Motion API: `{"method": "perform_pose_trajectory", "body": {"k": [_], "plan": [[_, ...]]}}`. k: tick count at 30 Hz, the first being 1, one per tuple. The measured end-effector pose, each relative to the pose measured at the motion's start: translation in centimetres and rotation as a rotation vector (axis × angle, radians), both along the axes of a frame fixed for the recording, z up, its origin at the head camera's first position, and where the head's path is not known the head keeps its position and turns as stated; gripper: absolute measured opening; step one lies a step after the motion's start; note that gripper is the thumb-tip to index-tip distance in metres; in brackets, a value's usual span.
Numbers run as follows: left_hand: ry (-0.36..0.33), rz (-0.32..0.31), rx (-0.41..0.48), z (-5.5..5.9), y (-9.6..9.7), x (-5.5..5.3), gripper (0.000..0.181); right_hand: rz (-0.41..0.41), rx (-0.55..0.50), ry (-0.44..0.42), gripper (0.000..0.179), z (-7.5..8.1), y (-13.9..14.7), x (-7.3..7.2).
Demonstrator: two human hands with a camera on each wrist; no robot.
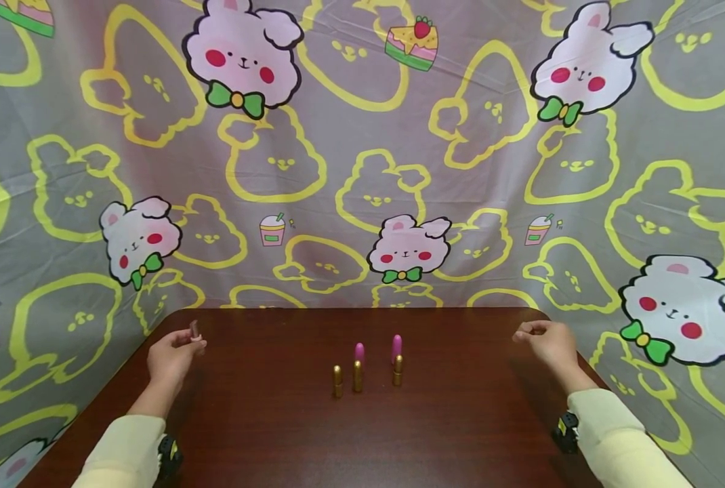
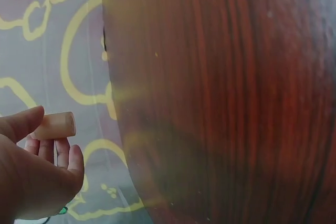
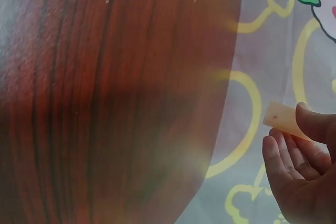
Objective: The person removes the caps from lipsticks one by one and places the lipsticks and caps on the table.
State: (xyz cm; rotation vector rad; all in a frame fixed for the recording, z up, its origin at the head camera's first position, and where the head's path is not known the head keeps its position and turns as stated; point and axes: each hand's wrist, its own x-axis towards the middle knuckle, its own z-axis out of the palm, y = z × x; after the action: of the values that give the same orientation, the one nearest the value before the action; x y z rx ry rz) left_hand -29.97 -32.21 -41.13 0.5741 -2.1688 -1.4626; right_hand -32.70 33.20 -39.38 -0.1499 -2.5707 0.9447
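At the table's left side, my left hand point(image 1: 170, 356) pinches a small cylinder point(image 1: 194, 329) between thumb and fingers. The left wrist view shows it as a smooth peach-coloured cylinder point(image 2: 56, 125) with a flat end. Over the right side, my right hand point(image 1: 551, 342) is raised with thumb and fingers together. In the right wrist view it pinches a short, pale peach piece point(image 3: 283, 118) with a small dark spot; the fingers cover its other end. The head view does not show this piece.
Mid-table, three gold bullet-shaped tubes point(image 1: 358, 377) stand upright. Behind them are two pink round-tipped pieces point(image 1: 397, 346), partly hidden by the gold ones. The dark wooden table point(image 1: 265, 434) has rounded far corners. A patterned cloth point(image 1: 326, 203) hangs around its back and sides.
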Motion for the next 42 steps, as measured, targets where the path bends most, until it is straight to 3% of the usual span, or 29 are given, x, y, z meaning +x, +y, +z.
{"method": "perform_pose_trajectory", "body": {"k": [9,20,33,42], "plan": [[-0.066,0.064,-0.085,-1.2,-2.0,0.0,0.034,0.003,0.008,-0.093,0.02,-1.2,1.4,-0.1],[-0.104,0.128,-0.063,-1.7,-4.4,0.3,0.036,-0.013,0.022,-0.131,0.024,-2.1,2.4,-0.1],[-0.118,0.115,-0.04,-2.6,-5.0,0.5,0.037,0.013,0.042,-0.207,0.025,-3.3,3.3,0.1],[-0.145,0.109,-0.101,-2.9,-5.3,0.7,0.042,0.021,0.034,-0.22,0.028,-3.8,3.4,0.0]]}}
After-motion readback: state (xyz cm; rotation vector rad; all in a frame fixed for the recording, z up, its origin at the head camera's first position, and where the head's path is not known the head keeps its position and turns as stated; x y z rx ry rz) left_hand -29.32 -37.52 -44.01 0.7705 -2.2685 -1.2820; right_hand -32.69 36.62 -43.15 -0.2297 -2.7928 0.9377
